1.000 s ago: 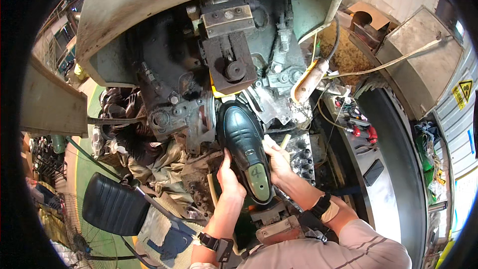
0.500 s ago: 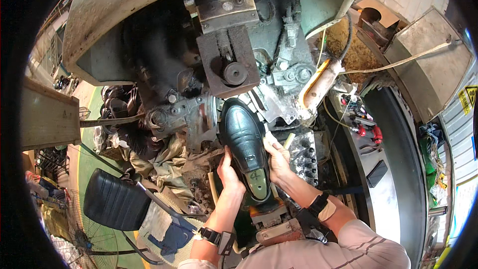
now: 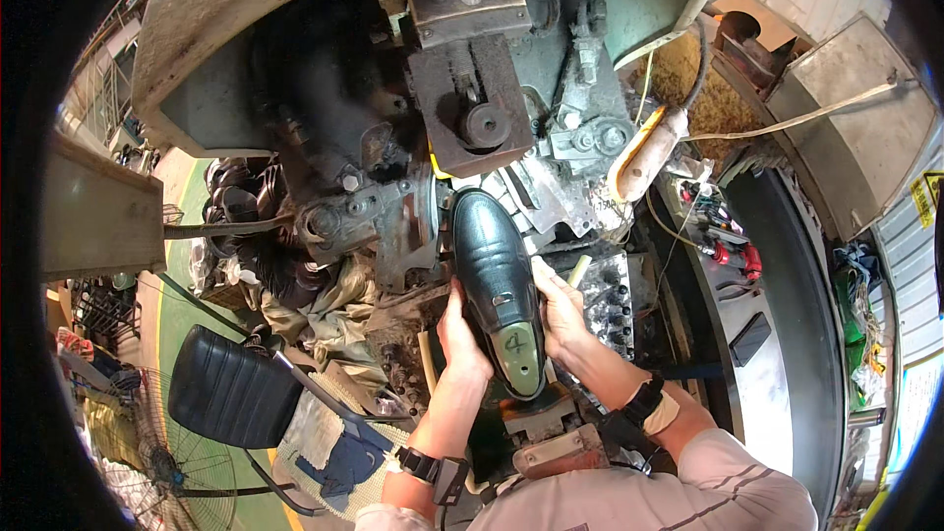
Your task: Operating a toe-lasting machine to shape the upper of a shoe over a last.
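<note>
A black leather shoe upper (image 3: 489, 256) is stretched over a green shoe last (image 3: 522, 358), whose heel end faces me. My left hand (image 3: 462, 338) holds the shoe by its left side, the thumb along the edge. On the opposite side my right hand (image 3: 562, 313) grips it with the fingers wrapped toward the underside. The toe points away from me, close to the metal plates of a machine (image 3: 562, 202) and below its dark block (image 3: 471, 103). Whether the toe touches the plates I cannot tell. The sole side is hidden.
A black-backed chair (image 3: 231, 388) stands at the left, beside a wire fan (image 3: 182, 462). Crumpled cloth (image 3: 339, 320) lies left of the machine. To the right, a bench (image 3: 752, 374) carries pliers (image 3: 737, 289), red-handled tools (image 3: 737, 258) and a phone (image 3: 750, 337). A lamp-like fixture (image 3: 644, 159) hangs nearby.
The view has shifted slightly, so the machine appears a little farther right. The shoe sits slightly lower relative to the dark block, with more gap at the toe. Both hands still hold it.
</note>
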Available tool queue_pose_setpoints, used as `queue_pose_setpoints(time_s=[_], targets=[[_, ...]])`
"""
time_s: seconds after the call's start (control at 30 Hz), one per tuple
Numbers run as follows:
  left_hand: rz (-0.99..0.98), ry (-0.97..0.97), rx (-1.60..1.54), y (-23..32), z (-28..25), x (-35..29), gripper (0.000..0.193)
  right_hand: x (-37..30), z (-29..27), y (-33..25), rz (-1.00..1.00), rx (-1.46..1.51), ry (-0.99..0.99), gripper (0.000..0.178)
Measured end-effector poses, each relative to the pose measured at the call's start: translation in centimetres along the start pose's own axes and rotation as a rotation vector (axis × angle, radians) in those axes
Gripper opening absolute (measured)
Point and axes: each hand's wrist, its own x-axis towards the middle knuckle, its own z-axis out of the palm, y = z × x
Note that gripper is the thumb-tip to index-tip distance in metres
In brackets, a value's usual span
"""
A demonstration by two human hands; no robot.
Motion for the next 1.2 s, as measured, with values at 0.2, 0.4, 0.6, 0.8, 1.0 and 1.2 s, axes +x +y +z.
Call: queue_pose_setpoints(time_s=[0.2, 0.4, 0.6, 0.8, 1.0, 1.2], targets=[[0.337, 0.169, 0.536, 2.3, -5.2, 0.6, 0.033, 1.7, -5.5, -2.2, 0.095, -0.22, -0.075, 0.026], [0.611, 0.68, 0.763, 9.0, -28.5, 0.2, 0.041, -1.1, -9.7, -10.0, -0.03, -0.482, 0.089, 0.037], [0.429, 0.605, 0.69, 6.0, -24.2, -1.5, 0.067, -2.6, -14.1, -12.3, -0.005, -0.548, 0.159, 0.049], [0.797, 0.325, 0.99, 8.0, -11.7, -7.7, 0.038, -5.4, -13.1, -12.4, -0.133, -0.905, -0.024, 0.028], [0.867, -0.226, 1.29, -1.7, 0.2, -9.7, 0.095, -1.9, -14.7, -8.0, -0.085, -1.322, -0.412, 0.026], [1.017, 0.123, 1.476, -5.2, 1.4, -9.6, 0.106, -3.2, -11.9, -7.5, -0.461, -1.729, -0.504, 0.026]])
